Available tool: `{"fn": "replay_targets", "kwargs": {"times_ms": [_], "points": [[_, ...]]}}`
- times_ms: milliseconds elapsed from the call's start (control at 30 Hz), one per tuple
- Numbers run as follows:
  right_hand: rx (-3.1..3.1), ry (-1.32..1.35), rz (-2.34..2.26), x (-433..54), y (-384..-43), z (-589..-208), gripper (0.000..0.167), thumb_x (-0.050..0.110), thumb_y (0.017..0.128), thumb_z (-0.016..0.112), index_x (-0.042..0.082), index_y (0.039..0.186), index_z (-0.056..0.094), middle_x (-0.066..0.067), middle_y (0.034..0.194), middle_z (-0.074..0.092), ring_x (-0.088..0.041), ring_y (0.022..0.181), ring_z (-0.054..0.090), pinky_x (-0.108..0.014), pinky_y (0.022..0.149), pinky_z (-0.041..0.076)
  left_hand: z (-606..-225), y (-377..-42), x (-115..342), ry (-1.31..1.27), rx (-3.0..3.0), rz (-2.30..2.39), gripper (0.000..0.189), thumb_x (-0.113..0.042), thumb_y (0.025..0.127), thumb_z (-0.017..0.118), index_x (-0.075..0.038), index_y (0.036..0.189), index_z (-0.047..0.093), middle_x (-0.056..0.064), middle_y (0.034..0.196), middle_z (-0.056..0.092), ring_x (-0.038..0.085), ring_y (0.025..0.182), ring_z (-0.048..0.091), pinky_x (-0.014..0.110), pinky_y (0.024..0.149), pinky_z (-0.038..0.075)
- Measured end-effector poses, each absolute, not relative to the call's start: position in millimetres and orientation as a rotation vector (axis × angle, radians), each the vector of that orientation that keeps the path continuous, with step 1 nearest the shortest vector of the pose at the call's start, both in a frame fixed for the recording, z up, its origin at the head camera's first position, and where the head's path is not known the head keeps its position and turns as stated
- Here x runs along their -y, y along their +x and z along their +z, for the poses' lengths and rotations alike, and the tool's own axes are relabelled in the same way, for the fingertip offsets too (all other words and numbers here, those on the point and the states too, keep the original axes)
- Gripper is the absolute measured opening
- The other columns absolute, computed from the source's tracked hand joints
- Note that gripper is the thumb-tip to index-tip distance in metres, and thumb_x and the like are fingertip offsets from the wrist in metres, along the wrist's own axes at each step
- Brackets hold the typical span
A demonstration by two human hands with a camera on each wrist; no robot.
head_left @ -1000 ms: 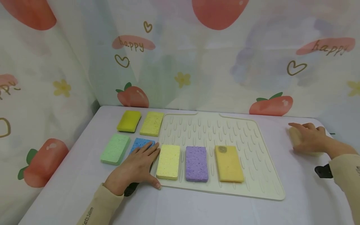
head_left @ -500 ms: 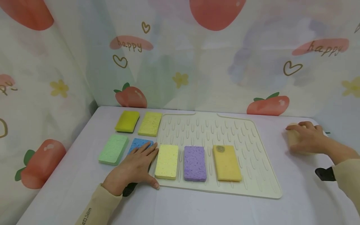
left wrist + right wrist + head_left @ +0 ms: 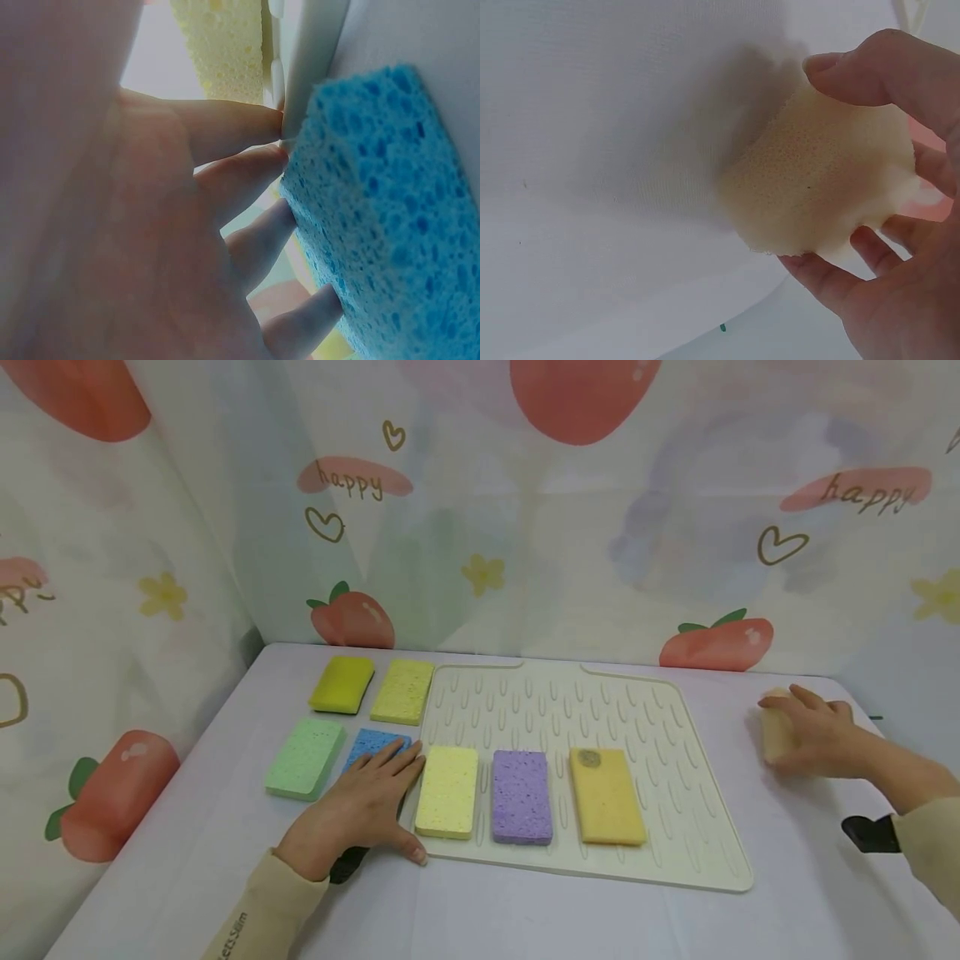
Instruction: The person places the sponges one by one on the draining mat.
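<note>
My right hand (image 3: 821,735) holds a cream porous sponge (image 3: 810,172) at the table's far right, thumb on one side and curled fingers on the other. In the right wrist view it tilts over the white cloth and throws a shadow. My left hand (image 3: 356,814) lies with spread, fairly straight fingers at the left edge of the white ridged mat (image 3: 697,835). Its fingertips reach the side of a blue sponge (image 3: 405,202), partly covered by this hand in the head view. On the mat lie a pale yellow sponge (image 3: 447,792), a purple sponge (image 3: 521,797) and an orange-yellow sponge (image 3: 607,797).
Left of the mat lie a green sponge (image 3: 305,760), a bright yellow sponge (image 3: 341,685) with a dark underside, and a yellow porous sponge (image 3: 402,692). A printed curtain (image 3: 570,552) rises behind the table's back edge and along the left.
My right hand has shifted slightly, and the cream sponge in it is tipped up more, so more of it shows. The left hand and the other sponges have stayed put.
</note>
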State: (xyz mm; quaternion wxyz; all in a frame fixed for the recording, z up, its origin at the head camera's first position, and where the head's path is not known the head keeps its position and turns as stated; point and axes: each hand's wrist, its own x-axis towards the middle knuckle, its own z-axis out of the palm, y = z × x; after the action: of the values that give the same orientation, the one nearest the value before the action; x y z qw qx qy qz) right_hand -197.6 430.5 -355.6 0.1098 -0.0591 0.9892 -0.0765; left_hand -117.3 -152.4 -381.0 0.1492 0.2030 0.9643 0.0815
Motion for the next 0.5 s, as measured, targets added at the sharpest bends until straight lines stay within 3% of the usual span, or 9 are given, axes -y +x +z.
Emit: {"fn": "replay_targets", "kwargs": {"times_ms": [233,500], "points": [[-2.951,-0.263,-0.177,-426.5,-193.8,-354.6,0.081,0.023,0.069,0.082,-0.003,0.134,0.041,-0.044,0.134,0.027,-0.065,0.113,0.022,-0.063,0.078,0.034,-381.7,-117.0,152.6,0.583,-2.774,0.256,0.128,-0.071,0.057,0.082,-0.008,0.156,0.031,0.005,0.166,0.021,0.032,0.155,0.012,0.06,0.121,0.018],[-3.087,-0.351,-0.183,-414.0,-185.8,-355.2,0.077,0.029,0.067,0.086,-0.001,0.128,0.049,-0.039,0.123,0.041,-0.056,0.114,0.03,-0.066,0.089,0.023,-381.3,-116.8,153.1,0.586,-2.78,0.27,0.128,-0.071,0.057,0.083,-0.008,0.156,0.032,0.006,0.166,0.022,0.032,0.155,0.013,0.061,0.121,0.018]]}}
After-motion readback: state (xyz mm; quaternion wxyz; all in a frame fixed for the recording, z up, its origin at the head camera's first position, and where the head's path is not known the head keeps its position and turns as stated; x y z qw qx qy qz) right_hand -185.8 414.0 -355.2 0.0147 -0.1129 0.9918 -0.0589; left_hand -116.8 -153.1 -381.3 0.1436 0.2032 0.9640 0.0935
